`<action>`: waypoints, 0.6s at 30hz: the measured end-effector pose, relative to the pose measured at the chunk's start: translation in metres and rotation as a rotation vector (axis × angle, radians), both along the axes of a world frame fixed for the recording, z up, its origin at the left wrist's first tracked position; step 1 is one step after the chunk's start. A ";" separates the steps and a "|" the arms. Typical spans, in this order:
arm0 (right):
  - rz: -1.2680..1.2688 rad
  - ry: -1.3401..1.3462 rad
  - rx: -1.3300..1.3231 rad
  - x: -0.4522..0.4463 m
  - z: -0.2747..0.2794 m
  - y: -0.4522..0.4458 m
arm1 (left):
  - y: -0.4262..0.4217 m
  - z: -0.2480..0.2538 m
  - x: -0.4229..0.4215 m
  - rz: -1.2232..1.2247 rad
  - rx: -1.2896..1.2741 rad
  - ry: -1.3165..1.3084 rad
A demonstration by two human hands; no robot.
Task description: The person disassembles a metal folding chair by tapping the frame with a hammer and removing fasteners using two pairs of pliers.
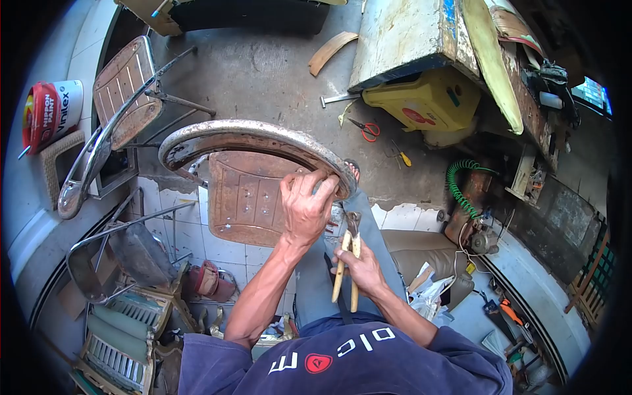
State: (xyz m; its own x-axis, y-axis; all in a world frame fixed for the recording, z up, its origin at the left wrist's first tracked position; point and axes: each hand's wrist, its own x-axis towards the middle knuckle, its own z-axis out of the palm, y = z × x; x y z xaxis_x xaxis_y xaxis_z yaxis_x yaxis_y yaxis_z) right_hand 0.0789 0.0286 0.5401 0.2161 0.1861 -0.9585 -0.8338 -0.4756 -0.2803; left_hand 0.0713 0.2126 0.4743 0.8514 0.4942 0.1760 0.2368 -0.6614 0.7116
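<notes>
Near the curved metal frame (247, 127) held by the left hand (306, 205), the right hand (363, 266) grips pincers (353, 226), head toward the frame.

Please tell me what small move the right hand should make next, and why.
Probably bring the pincers up to the rim of the curved metal frame, near the left hand. The right hand grips them by the handles, their head points toward the frame, and the left hand's fingers are at its rim, perhaps steadying it.
</notes>
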 end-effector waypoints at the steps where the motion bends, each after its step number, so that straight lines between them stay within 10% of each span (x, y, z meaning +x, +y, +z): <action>1: 0.022 0.012 -0.036 -0.001 0.000 -0.010 | -0.001 -0.005 -0.001 0.003 -0.001 -0.003; 7: 0.036 0.018 -0.076 0.001 0.006 -0.023 | 0.001 -0.005 0.003 0.009 -0.080 -0.010; 9: 0.148 -0.108 0.082 0.005 0.011 -0.017 | 0.003 -0.002 0.003 0.295 -0.578 0.044; 11: 0.236 -0.164 0.158 0.013 0.016 -0.015 | 0.010 -0.022 -0.009 0.409 -0.561 -0.081; 14: 0.864 -0.039 0.182 0.047 0.027 -0.002 | 0.016 -0.054 -0.062 0.684 -0.889 0.214; 18: 0.629 -0.134 0.149 0.102 0.030 0.023 | 0.000 -0.071 -0.131 0.506 -0.941 0.541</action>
